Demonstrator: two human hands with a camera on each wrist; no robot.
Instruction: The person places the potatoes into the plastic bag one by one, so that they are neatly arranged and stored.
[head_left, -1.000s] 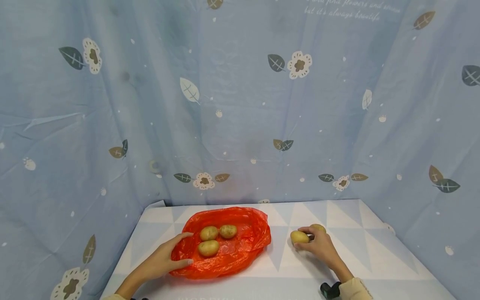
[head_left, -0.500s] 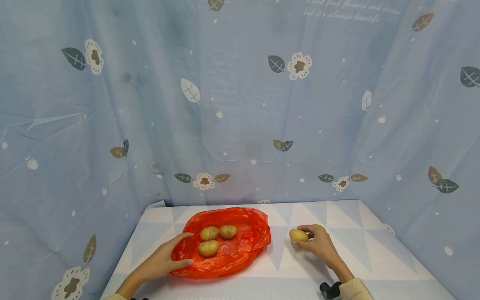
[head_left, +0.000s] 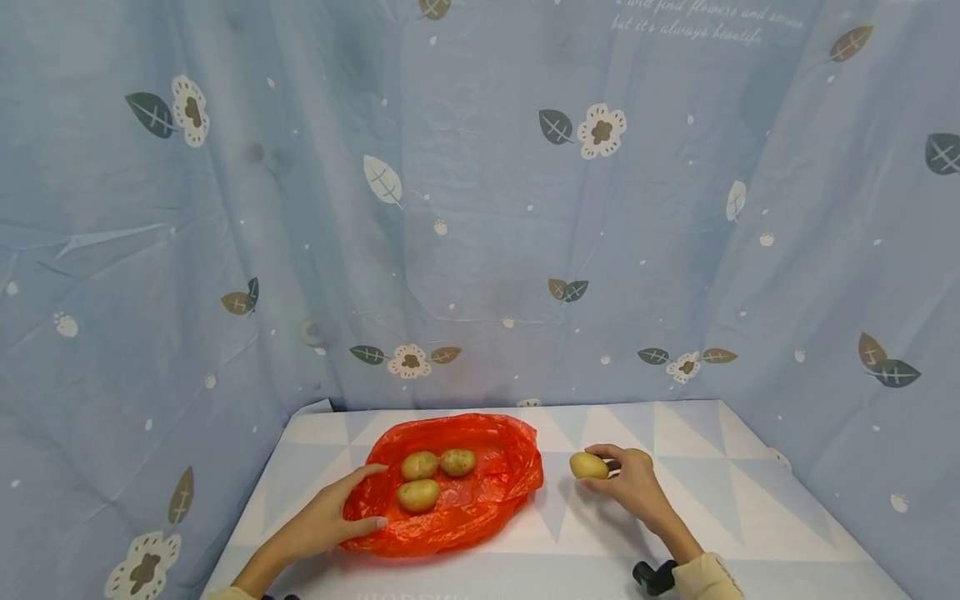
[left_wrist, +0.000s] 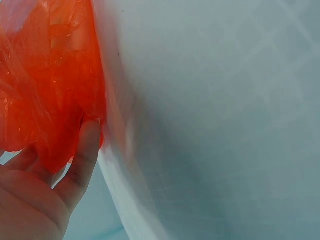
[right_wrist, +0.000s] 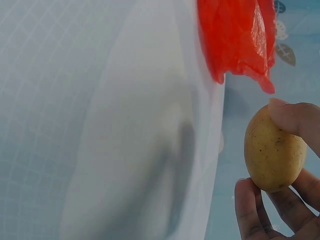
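Observation:
In the head view a red plastic bag (head_left: 480,521) lies spread open, with three potatoes (head_left: 418,496) inside. My left hand (head_left: 326,517) grips the bag's left rim, thumb at the front and fingers farther back. The left wrist view shows the thumb (left_wrist: 86,150) against the crinkled plastic. To the bag's right, my right hand (head_left: 633,483) pinches a yellow potato (right_wrist: 275,150) between thumb and fingers, above the table. Another potato (head_left: 639,455) sits behind that hand, mostly hidden by it.
The table (head_left: 555,575) has a white and grey-blue triangle pattern. A blue curtain (head_left: 480,250) with leaves and flowers hangs behind it and along both sides. A dark device (head_left: 654,577) is at the right wrist.
My right hand has moved a little left toward the bag, bringing the potato with it and raising it slightly. The left hand has stayed on the bag's rim.

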